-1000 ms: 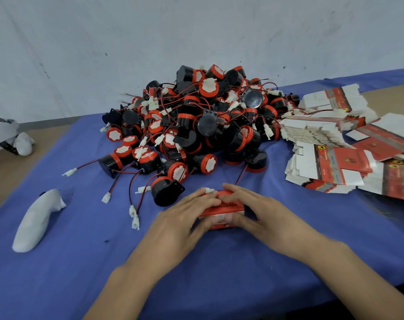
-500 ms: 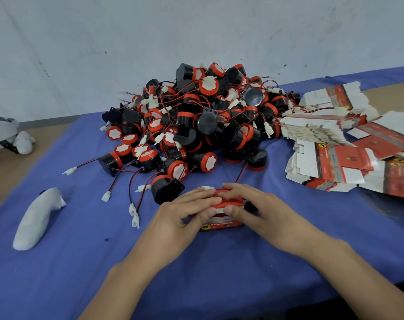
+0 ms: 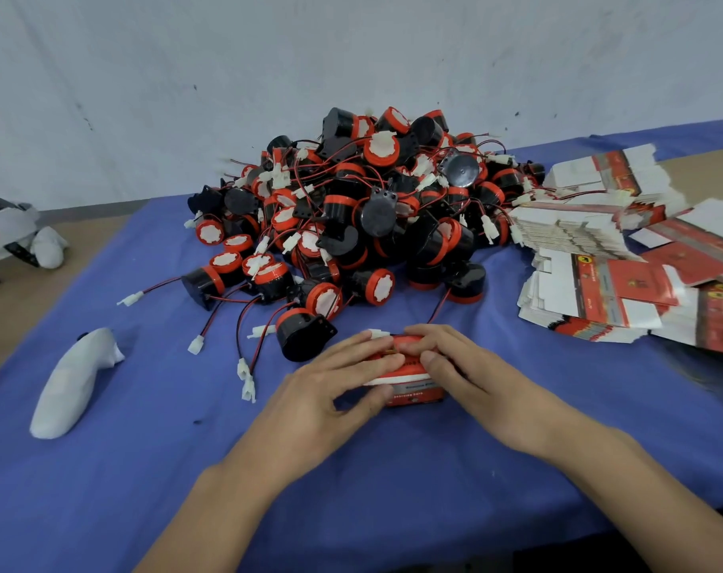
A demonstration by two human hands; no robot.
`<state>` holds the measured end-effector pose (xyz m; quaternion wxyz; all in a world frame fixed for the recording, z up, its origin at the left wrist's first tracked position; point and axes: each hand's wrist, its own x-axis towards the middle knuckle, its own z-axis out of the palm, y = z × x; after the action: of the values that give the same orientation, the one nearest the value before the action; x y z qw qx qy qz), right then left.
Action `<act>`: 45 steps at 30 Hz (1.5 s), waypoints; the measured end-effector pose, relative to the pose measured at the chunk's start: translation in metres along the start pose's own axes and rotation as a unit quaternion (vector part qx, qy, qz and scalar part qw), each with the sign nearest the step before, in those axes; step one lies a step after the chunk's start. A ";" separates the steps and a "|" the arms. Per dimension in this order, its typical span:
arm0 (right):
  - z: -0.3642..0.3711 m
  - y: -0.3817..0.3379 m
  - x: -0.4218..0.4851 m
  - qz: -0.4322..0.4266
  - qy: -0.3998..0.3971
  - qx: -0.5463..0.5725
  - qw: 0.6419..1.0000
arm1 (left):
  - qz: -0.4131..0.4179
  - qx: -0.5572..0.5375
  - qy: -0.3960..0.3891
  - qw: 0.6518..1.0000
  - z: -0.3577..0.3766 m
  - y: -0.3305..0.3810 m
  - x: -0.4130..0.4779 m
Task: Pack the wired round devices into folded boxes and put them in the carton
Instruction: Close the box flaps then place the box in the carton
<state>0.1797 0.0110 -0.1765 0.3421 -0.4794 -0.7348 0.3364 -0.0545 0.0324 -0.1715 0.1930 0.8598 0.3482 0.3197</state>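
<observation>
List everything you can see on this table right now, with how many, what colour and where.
devices: large pile, black with red rims, red-black wires, back centre
flat boxes: loose stack, white and red, right
box: one, red, front centre, under both hands
wrapped object: one, white, left on the cloth
gear: one, grey-white, far left edge, partly cut off
cloth: one, blue, covering the table
wall: whitish, behind
left hand: fingers over the box top, thumb on its front
right hand: fingers curled over the box top
</observation>
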 end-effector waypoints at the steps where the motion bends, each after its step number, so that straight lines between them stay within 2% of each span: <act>1: 0.000 0.000 0.000 -0.004 -0.003 -0.011 1.000 | 0.003 0.006 0.003 1.000 0.000 0.000 0.000; 5: -0.001 0.001 -0.001 -0.015 -0.009 -0.044 0.999 | 0.014 0.017 0.012 1.000 0.002 -0.001 0.000; 12: 0.001 -0.003 -0.001 -0.007 0.004 -0.012 1.000 | 0.010 0.008 0.010 1.000 0.006 -0.006 -0.003; 16: 0.001 -0.004 -0.001 0.000 0.012 -0.003 1.000 | 0.000 0.021 0.074 0.997 0.002 -0.005 -0.007; 20: 0.001 -0.007 -0.001 0.000 0.019 -0.008 1.000 | 0.004 0.017 0.091 0.996 0.001 -0.004 -0.007; 28: 0.004 -0.009 0.001 0.009 0.018 -0.004 1.000 | 0.023 0.037 0.093 0.995 -0.001 -0.001 -0.005; 39: 0.005 -0.013 0.003 0.008 0.026 0.038 0.999 | 0.047 0.088 0.053 0.994 0.004 -0.001 -0.006; 45: 0.006 -0.017 0.004 0.007 0.017 0.024 1.000 | 0.030 0.066 0.052 0.996 0.007 0.004 -0.001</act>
<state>0.1659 0.0083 -0.1651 0.3633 -0.4818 -0.7174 0.3482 -0.0482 0.0278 -0.1752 0.1080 0.8629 0.3523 0.3459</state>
